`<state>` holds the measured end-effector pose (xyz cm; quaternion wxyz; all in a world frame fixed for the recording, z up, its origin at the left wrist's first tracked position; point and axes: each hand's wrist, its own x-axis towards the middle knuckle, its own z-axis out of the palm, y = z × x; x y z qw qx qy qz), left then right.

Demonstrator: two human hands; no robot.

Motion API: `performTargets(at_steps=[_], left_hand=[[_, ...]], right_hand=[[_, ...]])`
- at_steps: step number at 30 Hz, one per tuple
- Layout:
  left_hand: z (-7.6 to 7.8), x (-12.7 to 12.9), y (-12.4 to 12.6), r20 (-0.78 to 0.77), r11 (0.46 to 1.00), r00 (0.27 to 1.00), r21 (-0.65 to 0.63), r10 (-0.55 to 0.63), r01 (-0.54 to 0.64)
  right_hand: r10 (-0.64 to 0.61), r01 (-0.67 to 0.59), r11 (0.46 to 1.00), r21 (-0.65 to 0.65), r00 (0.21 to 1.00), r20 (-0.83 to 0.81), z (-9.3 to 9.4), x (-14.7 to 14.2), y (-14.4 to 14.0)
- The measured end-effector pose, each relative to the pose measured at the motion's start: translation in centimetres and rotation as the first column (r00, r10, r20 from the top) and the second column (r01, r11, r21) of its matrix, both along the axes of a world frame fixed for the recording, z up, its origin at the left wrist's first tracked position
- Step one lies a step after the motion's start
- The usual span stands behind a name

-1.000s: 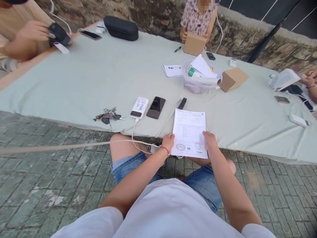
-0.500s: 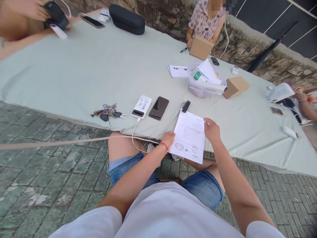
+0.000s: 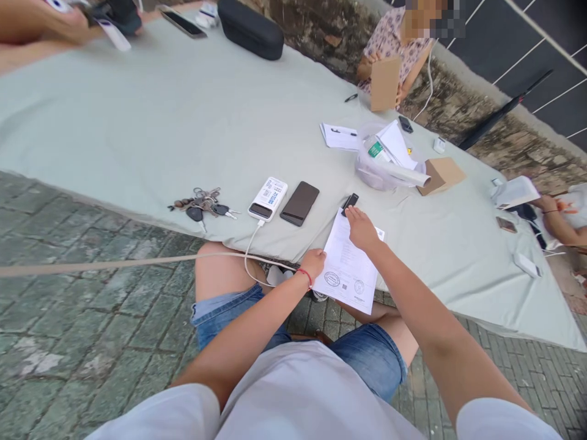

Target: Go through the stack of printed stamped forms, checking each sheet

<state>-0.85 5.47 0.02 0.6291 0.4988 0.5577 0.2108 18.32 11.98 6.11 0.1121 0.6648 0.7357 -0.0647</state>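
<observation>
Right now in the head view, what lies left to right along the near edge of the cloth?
Keys → power bank → dark phone → left hand → printed sheet, right hand on its top.

Your printed sheet (image 3: 347, 269) is white, covered in fine text with two round stamps near its lower edge, lying tilted over the table edge, pinched at its lower left corner.

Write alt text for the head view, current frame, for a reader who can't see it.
A seated person's left hand holds the lower edge of a printed sheet over a grey-green table cloth, while the right hand rests on its top by a small black device. Keys, a power bank and a phone lie left.
</observation>
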Motion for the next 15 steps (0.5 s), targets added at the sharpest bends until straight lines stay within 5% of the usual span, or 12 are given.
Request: performTargets(at_steps=[9,15], left_hand=[[1.3,-0.4,-0.1,-0.026,1.0,0.999,-0.007,-0.021,0.021],[0.7,-0.4,-0.5,-0.033,0.999,0.999,0.031,-0.009,0.01]], right_hand=[[-0.036,0.037,0.999,-0.032,0.999,0.027,-0.5,-0.5,-0.7],[-0.071,0.072,0.997,-0.033,0.997,0.015,-1.4,-1.3,-1.1]])
